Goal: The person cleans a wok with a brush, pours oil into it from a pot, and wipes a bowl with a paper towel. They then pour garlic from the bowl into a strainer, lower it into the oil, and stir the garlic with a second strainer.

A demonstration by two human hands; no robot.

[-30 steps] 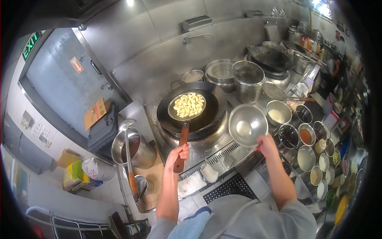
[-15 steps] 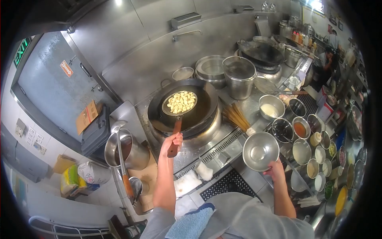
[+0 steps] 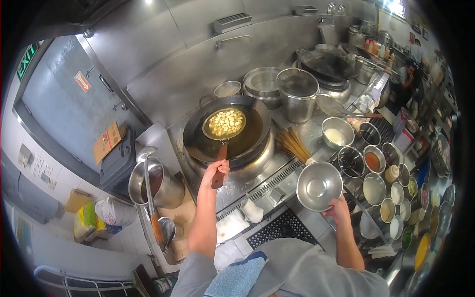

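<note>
My left hand (image 3: 216,172) is wrapped round the wooden handle of a strainer (image 3: 223,144). The strainer's round bowl sits down in the oil of a large black wok (image 3: 195,143). Pale yellow pieces, perhaps garlic cloves, (image 3: 225,123) lie in it with liquid around them. My right hand (image 3: 339,210) grips the rim of a steel mixing bowl (image 3: 319,185), tilted toward me. Nothing shows inside that bowl but reflections. A bamboo wok brush (image 3: 293,144) lies just beyond it.
Left of the wok stands a steel pot (image 3: 166,190) with dark liquid and a ladle (image 3: 150,190) across it. Sauce bowls and tubs (image 3: 374,189) crowd the right side. Tall pots (image 3: 299,101) stand behind. A person (image 3: 403,79) is at the far right.
The strainer has gone down into the wok, and liquid now surrounds the pale pieces. My left hand has moved slightly forward. The steel bowl has shifted a little left.
</note>
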